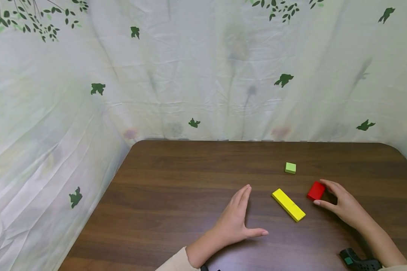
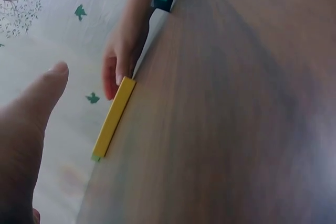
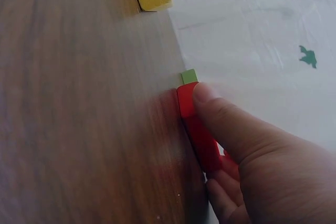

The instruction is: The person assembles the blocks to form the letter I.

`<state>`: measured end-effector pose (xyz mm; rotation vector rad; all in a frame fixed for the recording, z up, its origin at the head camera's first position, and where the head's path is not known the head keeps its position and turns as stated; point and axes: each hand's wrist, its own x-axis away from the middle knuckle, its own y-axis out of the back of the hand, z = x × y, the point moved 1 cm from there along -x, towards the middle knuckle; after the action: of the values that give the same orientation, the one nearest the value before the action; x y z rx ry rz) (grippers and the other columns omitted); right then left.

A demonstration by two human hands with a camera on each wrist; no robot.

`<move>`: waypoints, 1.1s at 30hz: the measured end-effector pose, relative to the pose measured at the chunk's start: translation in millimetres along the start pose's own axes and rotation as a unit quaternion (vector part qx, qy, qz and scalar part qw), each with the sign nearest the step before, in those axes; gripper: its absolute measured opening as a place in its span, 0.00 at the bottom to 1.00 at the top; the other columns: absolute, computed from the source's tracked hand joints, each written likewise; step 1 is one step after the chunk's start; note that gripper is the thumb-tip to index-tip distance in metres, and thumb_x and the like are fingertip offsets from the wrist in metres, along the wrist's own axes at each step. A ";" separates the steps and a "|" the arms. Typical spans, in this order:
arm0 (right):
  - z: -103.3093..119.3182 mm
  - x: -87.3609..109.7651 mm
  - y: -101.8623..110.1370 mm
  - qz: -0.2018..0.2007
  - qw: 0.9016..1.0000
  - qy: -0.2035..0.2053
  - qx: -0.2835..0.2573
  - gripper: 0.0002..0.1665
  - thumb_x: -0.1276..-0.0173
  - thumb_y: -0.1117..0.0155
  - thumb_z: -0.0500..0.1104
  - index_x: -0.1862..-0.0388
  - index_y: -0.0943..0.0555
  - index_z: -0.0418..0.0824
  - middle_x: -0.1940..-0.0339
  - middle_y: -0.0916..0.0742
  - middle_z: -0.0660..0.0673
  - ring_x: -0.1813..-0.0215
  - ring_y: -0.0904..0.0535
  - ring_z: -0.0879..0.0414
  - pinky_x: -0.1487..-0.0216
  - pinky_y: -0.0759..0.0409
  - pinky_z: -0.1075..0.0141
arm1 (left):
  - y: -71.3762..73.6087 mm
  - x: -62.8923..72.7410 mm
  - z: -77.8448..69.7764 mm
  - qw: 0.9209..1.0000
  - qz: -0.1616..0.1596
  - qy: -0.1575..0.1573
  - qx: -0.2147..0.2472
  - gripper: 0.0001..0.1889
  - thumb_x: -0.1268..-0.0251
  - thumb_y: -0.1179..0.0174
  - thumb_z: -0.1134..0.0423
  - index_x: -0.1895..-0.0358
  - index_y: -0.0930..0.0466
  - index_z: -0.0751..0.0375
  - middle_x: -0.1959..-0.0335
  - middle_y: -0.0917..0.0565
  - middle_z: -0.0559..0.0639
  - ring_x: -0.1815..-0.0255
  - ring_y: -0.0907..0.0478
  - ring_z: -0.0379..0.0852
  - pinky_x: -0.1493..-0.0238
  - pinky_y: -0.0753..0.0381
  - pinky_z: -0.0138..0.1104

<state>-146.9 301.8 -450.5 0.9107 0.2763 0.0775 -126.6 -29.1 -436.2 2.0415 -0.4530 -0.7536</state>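
Note:
At the right of the head view, my right hand (image 1: 347, 205) holds a red block (image 1: 316, 191) between its thumb and fingers. The right wrist view has the thumb (image 3: 207, 95) against one end of the red block (image 3: 202, 137) and fingertips at the other end, with the block down at the tabletop. My left hand (image 1: 232, 222) is held over the table, fingers straight and thumb spread wide, touching nothing. Between the two hands a long yellow block (image 1: 289, 205) lies diagonally on the table. Beyond it sits a small light green block (image 1: 290, 168).
The brown wooden table (image 1: 176, 177) has rounded far corners. Behind it and at the left hangs a pale curtain (image 1: 196, 75) with green leaf and bird-like shapes. A black device (image 1: 357, 259) is at the right wrist.

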 end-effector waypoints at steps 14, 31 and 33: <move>-0.9 -0.2 -1.1 0.002 1.000 0.001 0.006 0.42 0.47 0.31 0.46 0.40 0.38 0.26 0.48 0.31 0.28 0.50 0.32 0.32 0.56 0.34 0.42 | -18.3 -6.8 -17.0 1.000 0.012 0.024 -0.008 0.56 0.57 0.42 0.31 0.32 0.53 0.66 0.33 0.46 0.55 0.33 0.48 0.47 0.37 0.44 0.39; -2.2 0.6 -0.6 -0.002 1.000 0.006 0.004 0.41 0.45 0.32 0.47 0.41 0.38 0.25 0.46 0.33 0.27 0.48 0.36 0.32 0.56 0.35 0.38 | -40.6 -21.9 -32.8 0.998 0.029 0.045 -0.033 0.54 0.56 0.45 0.30 0.33 0.51 0.67 0.34 0.44 0.53 0.35 0.45 0.46 0.37 0.45 0.35; -2.4 0.7 -0.8 -0.003 1.000 0.008 0.004 0.41 0.46 0.32 0.47 0.41 0.38 0.26 0.46 0.32 0.28 0.48 0.36 0.32 0.56 0.35 0.38 | -42.5 -24.0 -34.9 0.998 0.034 0.049 -0.034 0.54 0.56 0.46 0.29 0.33 0.51 0.67 0.34 0.44 0.53 0.35 0.45 0.46 0.37 0.44 0.35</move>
<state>-146.9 303.3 -452.7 0.9167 0.2941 0.0772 -120.1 29.1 -449.1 1.9785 -0.4335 -0.6171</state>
